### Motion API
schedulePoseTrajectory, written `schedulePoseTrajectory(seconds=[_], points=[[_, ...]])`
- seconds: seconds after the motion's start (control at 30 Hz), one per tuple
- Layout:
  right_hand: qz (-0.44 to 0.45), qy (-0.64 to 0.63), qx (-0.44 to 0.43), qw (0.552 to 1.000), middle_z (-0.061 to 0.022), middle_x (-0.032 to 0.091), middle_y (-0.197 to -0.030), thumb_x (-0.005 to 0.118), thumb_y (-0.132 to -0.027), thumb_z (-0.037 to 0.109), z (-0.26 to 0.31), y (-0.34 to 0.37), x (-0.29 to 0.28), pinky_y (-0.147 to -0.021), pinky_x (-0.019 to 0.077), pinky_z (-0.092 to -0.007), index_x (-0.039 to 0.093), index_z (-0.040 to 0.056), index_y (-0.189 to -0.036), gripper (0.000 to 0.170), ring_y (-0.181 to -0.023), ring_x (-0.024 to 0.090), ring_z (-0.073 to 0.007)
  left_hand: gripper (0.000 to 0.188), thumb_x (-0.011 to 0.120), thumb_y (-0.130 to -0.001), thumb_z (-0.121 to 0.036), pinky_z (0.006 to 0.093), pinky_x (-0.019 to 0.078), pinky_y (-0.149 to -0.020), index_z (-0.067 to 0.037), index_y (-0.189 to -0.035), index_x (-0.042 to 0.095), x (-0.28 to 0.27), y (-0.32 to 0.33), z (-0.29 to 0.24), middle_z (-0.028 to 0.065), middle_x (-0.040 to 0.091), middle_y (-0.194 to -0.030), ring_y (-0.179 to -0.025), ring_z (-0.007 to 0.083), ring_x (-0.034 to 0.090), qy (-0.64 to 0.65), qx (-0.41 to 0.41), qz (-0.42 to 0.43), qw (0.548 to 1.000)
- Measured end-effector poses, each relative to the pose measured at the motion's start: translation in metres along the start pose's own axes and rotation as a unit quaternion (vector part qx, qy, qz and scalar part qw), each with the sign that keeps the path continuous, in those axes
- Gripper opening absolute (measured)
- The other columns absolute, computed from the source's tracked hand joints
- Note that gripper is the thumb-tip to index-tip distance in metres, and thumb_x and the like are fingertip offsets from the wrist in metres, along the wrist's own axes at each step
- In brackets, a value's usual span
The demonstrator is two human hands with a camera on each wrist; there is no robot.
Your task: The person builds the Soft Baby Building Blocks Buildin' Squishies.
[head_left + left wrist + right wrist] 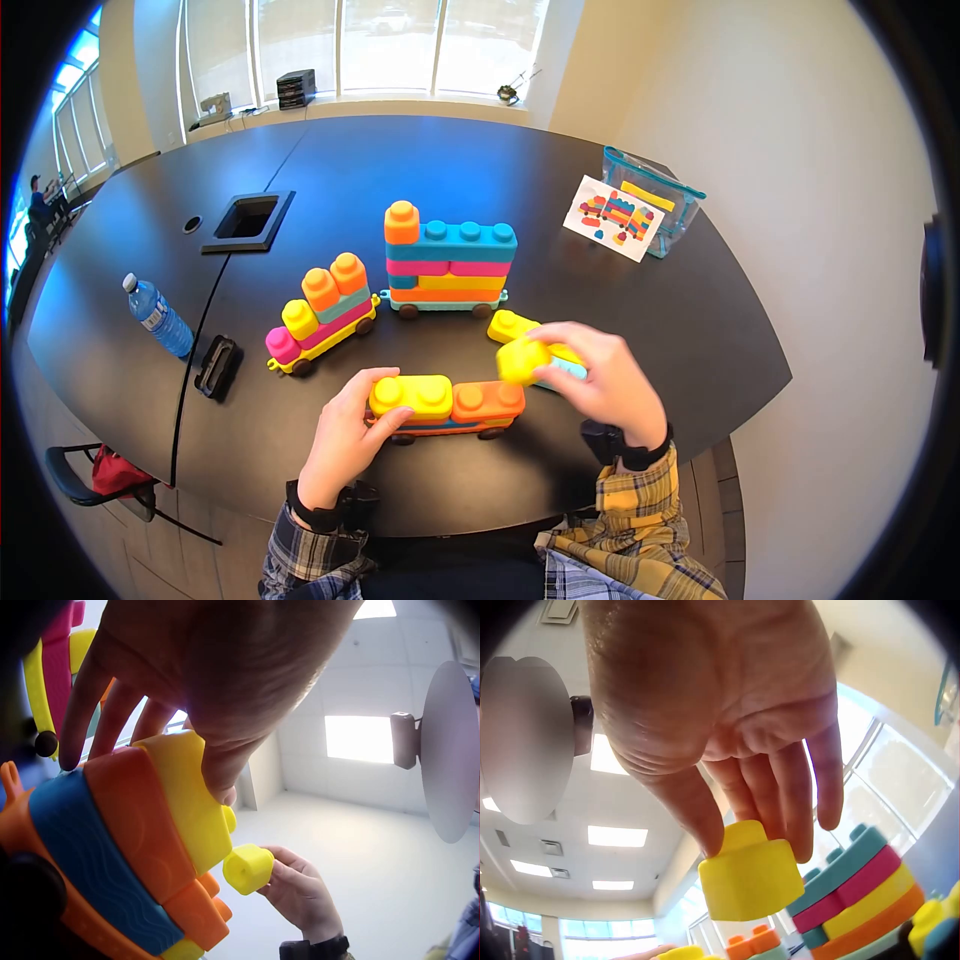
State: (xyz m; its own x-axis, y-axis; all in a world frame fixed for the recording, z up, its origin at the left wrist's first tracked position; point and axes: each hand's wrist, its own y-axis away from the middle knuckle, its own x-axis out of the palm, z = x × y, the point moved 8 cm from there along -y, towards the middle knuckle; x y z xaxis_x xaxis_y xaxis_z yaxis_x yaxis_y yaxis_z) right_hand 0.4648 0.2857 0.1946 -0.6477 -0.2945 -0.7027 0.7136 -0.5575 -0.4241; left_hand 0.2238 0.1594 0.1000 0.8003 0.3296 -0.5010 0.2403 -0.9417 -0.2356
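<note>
A toy train wagon of building blocks stands near the table's front edge, with an orange block (488,400) on its right half and a wide yellow block (428,392) on its left half. My left hand (345,430) holds the wide yellow block, thumb on its near side and fingers on the far side. In my right hand (605,375), a small yellow block (748,881) is pinched by its stud, in the air beyond the wagon's right end. Partly hidden behind that hand lies a low piece with a yellow block (508,326) and light blue on it.
Two more block wagons, a stepped one (322,320) and a tall one (450,260), stand farther back. A picture card (612,240) leans against a clear pouch (680,225) at right. At left are a water bottle (160,318) and a black case (218,368).
</note>
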Motion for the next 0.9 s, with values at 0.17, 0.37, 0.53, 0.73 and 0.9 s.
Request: schedulePoseTrajectory(seconds=[0.17, 0.37, 0.53, 0.73, 0.9], points=[[0.098, 0.023, -0.055, 0.993, -0.0169, 0.073, -0.113, 0.076, -0.093, 0.018, 0.015, -0.011, 0.054, -0.089, 0.0576, -0.0410, 0.067, 0.0008, -0.119, 0.032, -0.101, 0.072, -0.0363, 0.043, 0.078, -0.095, -0.015, 0.0361, 0.0625, -0.086, -0.005, -0.134, 0.060, 0.000, 0.000, -0.001, 0.0150, 0.070, -0.119, -0.108, 0.0263, 0.072, -0.007, 0.007, 0.001, 1.000], [0.114, -0.016, -0.009, 0.993, -0.0141, 0.072, -0.109, 0.077, -0.095, 0.018, 0.004, -0.009, 0.076, -0.083, 0.0571, -0.0382, 0.067, 0.0033, -0.123, 0.033, -0.094, 0.072, -0.0308, 0.044, 0.078, -0.095, -0.015, 0.0355, 0.0630, -0.086, -0.004, -0.133, 0.060, -0.001, 0.001, 0.000, 0.0147, 0.070, -0.120, -0.108, 0.0256, 0.071, -0.008, 0.016, -0.001, 1.000], [0.122, -0.030, 0.008, 0.992, -0.0145, 0.072, -0.112, 0.075, -0.096, 0.020, 0.000, -0.005, 0.078, -0.087, 0.0572, -0.0380, 0.066, 0.0037, -0.125, 0.034, -0.100, 0.072, -0.0306, 0.044, 0.078, -0.095, -0.015, 0.0356, 0.0630, -0.086, -0.004, -0.133, 0.060, 0.000, 0.000, -0.001, 0.0144, 0.070, -0.119, -0.108, 0.0254, 0.071, -0.006, 0.017, 0.000, 1.000], [0.044, -0.059, 0.062, 0.995, -0.0134, 0.075, -0.112, 0.074, -0.097, 0.023, -0.039, -0.010, 0.046, -0.092, 0.0577, -0.0391, 0.069, 0.0035, -0.127, 0.036, -0.104, 0.074, -0.0291, 0.044, 0.078, -0.094, -0.015, 0.0361, 0.0632, -0.086, -0.005, -0.133, 0.060, 0.000, 0.000, -0.001, 0.0150, 0.070, -0.119, -0.108, 0.0270, 0.072, -0.014, 0.023, -0.005, 1.000], [0.052, 0.182, 0.092, 0.978, -0.0137, 0.071, -0.098, 0.078, -0.091, 0.027, -0.090, -0.004, 0.045, -0.085, 0.0568, -0.0441, 0.074, 0.0029, -0.107, 0.029, -0.093, 0.071, -0.0345, 0.044, 0.078, -0.094, -0.015, 0.0370, 0.0634, -0.088, -0.005, -0.133, 0.060, 0.000, 0.000, -0.002, 0.0160, 0.070, -0.119, -0.110, 0.0284, 0.072, -0.014, 0.019, -0.001, 1.000]])
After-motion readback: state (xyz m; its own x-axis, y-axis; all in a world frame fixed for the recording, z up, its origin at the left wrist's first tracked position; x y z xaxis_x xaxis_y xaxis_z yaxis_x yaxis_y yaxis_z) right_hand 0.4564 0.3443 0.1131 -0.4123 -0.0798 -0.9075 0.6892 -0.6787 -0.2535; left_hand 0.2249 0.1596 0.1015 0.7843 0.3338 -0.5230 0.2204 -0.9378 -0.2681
